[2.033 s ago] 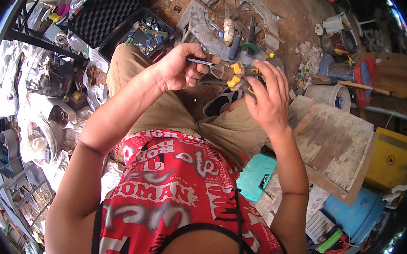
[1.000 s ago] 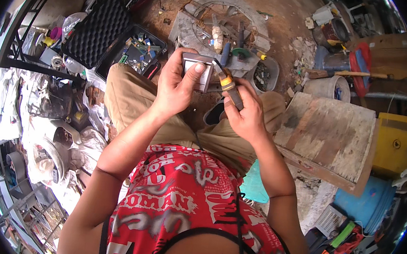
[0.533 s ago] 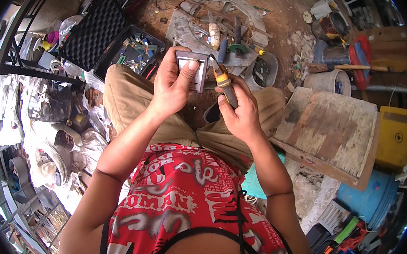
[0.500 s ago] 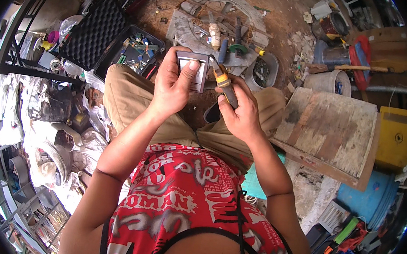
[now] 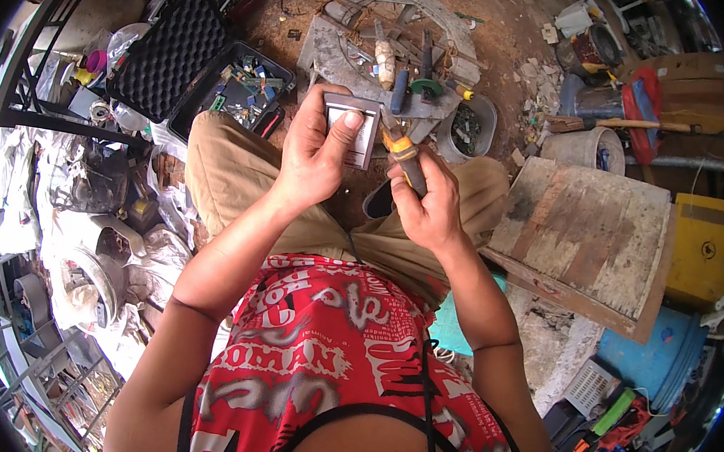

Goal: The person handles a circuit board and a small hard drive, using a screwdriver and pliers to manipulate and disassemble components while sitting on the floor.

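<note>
My left hand point(image 5: 313, 148) is closed round a flat grey rectangular case point(image 5: 363, 147) with a white label, perhaps a drive. The thumb presses across its face, while the fingers behind it are hidden. On the right, my right hand point(image 5: 430, 199) grips pliers point(image 5: 401, 148) by their yellow and dark handles. The metal jaws point up and to the left, close beside the case's right edge. Whether they touch it I cannot tell. Both hands are held above my lap, between my bent knees.
An open black case point(image 5: 282, 79) with foam in its lid holds small circuit boards, beyond my left knee. Ahead, a grey metal frame point(image 5: 329, 60) bears several hand tools. A grey bin point(image 5: 489, 121) of scraps stands beside it. To my right are a wooden board point(image 5: 585, 237) and a yellow box point(image 5: 704, 247).
The grey case and my left hand have shifted slightly to the right. The pliers have moved a little down and to the right. Both hands keep their grip.
</note>
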Tool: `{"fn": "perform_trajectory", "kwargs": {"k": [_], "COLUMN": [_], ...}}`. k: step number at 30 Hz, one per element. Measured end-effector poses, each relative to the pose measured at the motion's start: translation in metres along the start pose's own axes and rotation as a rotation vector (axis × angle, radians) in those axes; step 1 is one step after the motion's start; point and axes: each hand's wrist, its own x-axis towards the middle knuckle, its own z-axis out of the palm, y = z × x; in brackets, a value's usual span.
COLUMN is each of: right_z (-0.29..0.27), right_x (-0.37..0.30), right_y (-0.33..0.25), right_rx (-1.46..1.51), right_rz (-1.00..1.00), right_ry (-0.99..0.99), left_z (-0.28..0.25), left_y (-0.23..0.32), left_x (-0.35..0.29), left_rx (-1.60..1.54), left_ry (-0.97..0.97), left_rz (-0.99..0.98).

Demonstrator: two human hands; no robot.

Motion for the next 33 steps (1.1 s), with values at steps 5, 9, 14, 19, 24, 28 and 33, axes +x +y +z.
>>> {"fn": "perform_trajectory", "kwargs": {"k": [5,9,14,19,24,28,33], "right_z": [-0.001,-0.007,-0.01,-0.002,0.014,0.049,0.062], "right_x": [-0.005,-0.004,0.001,-0.003,-0.014,-0.013,-0.009], "right_y": [-0.007,-0.006,-0.007,-0.001,0.013,0.023,0.019], "right_rx": [0.219,0.493,0.872,0.757,0.609,0.519,0.369], "right_rz": [0.097,0.19,0.298,0.348,0.25,0.146,0.106], "right_ry": [-0.056,-0.195,-0.328,-0.349,-0.226,0.031,0.24], "left_z": [-0.001,-0.006,-0.007,-0.003,0.01,0.011,0.024], "left_y": [0.002,-0.002,-0.009,-0.012,-0.013,-0.014,-0.014], "left_x": [-0.003,-0.003,-0.002,-0.005,-0.002,0.001,0.004], "left_rx": [-0.152,-0.364,-0.513,-0.573,-0.552,-0.478,-0.492], "left_ry": [-0.054,-0.133,-0.167,-0.071,-0.027,0.036,0.17], "left_rz": [-0.012,-0.095,-0.124,-0.207,-0.199,-0.16,-0.069]}}
